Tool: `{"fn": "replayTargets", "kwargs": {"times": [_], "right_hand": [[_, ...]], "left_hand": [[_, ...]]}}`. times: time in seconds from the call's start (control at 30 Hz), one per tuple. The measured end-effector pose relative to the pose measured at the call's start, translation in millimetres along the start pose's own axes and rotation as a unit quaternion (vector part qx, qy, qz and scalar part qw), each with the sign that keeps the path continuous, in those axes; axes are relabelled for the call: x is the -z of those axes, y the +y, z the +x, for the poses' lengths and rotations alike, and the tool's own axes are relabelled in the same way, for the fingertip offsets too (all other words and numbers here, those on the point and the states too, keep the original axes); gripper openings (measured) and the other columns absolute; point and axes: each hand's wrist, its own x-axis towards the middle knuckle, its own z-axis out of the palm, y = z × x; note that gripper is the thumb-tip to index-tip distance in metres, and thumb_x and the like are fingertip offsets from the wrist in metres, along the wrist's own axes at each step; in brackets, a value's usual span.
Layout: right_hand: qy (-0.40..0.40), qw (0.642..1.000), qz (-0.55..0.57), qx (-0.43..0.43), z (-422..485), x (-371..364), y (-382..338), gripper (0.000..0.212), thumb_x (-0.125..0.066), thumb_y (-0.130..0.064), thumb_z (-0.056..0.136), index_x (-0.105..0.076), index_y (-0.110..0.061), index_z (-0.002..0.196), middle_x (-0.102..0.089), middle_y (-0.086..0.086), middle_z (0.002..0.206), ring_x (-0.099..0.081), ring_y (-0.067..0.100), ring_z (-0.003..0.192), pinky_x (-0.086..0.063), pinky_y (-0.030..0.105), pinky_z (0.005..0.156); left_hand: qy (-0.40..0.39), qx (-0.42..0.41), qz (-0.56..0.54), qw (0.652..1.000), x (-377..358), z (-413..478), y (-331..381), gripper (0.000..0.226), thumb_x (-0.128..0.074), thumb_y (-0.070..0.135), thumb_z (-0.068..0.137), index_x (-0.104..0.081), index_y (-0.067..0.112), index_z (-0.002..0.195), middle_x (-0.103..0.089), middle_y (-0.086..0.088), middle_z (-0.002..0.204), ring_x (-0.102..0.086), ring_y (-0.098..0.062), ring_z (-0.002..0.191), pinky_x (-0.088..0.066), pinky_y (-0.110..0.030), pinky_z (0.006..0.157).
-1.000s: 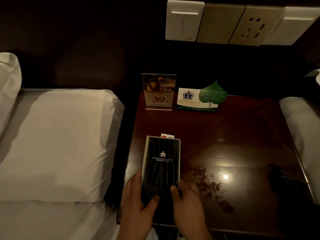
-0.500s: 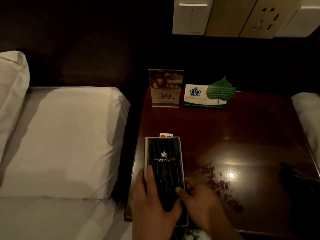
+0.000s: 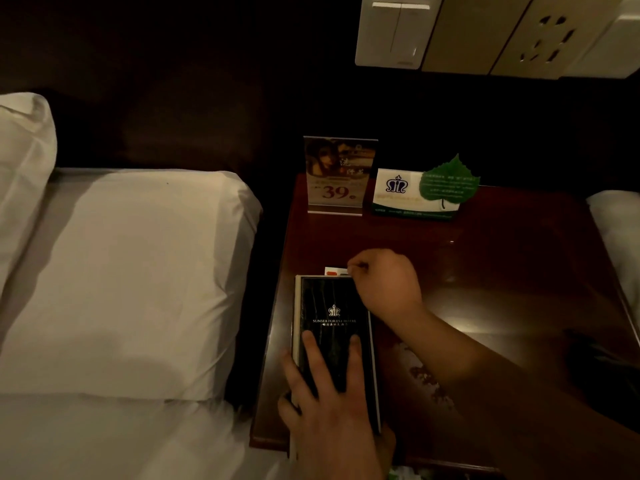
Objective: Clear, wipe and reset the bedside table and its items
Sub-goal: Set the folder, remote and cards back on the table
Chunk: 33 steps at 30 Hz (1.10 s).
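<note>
A black hotel folder (image 3: 330, 306) lies along the left side of the dark red bedside table (image 3: 502, 271). My left hand (image 3: 325, 403) rests flat on the folder's near half, fingers spread. My right hand (image 3: 384, 282) is at the folder's far right corner, fingers curled, pinching the edge of a small white and red card (image 3: 333, 271) that sticks out from under the folder's far end. An acrylic price sign (image 3: 337, 174) and a white card stand with a green leaf (image 3: 420, 192) stand at the back of the table.
White pillows (image 3: 121, 271) of a bed lie just left of the table. Another white pillow (image 3: 616, 230) touches the right side. A switch and socket panel (image 3: 485, 32) hangs on the dark wall above. A dark object (image 3: 602, 372) sits at the table's right front.
My right hand left the folder's near end and reached forward to its far right corner, at the small card. My left hand moved further onto the folder's cover.
</note>
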Motion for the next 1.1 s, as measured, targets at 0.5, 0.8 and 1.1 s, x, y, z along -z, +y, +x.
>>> {"fn": "replayTargets", "kwargs": {"times": [0.5,0.8,1.1], "right_hand": [[-0.001,1.000,-0.022,-0.002,10,-9,-9,0.020,-0.056,-0.013,0.089,-0.076,-0.017,0.091,-0.075,0.002,0.095,-0.069,0.019,0.085,-0.041,0.016,0.066],[-0.006,0.984,0.168,-0.051,-25,0,14,0.031,-0.059,-0.035,0.092,-0.064,-0.024,0.121,-0.067,-0.010,0.101,-0.061,0.005,0.091,-0.042,0.011,0.072],[-0.024,0.971,0.214,-0.103,-146,-34,16,0.053,-0.055,-0.039,0.093,-0.039,-0.037,0.144,-0.051,-0.016,0.123,-0.051,0.004,0.115,-0.046,0.022,0.092]], "left_hand": [[0.002,-0.007,0.028,1.000,-2,-1,-5,0.125,-0.087,0.056,0.010,-0.065,0.034,0.131,-0.053,-0.029,0.142,-0.054,-0.060,0.120,-0.054,-0.065,0.069],[0.070,-0.048,-0.039,0.996,-6,-7,-24,0.124,-0.065,0.088,0.035,-0.047,0.037,0.147,-0.037,-0.019,0.157,-0.042,-0.048,0.136,-0.050,-0.065,0.084],[0.099,0.046,-0.428,0.897,-3,14,-68,0.071,-0.071,0.017,0.086,-0.041,0.028,0.149,-0.047,0.009,0.145,-0.035,-0.004,0.125,-0.028,-0.024,0.103]]}}
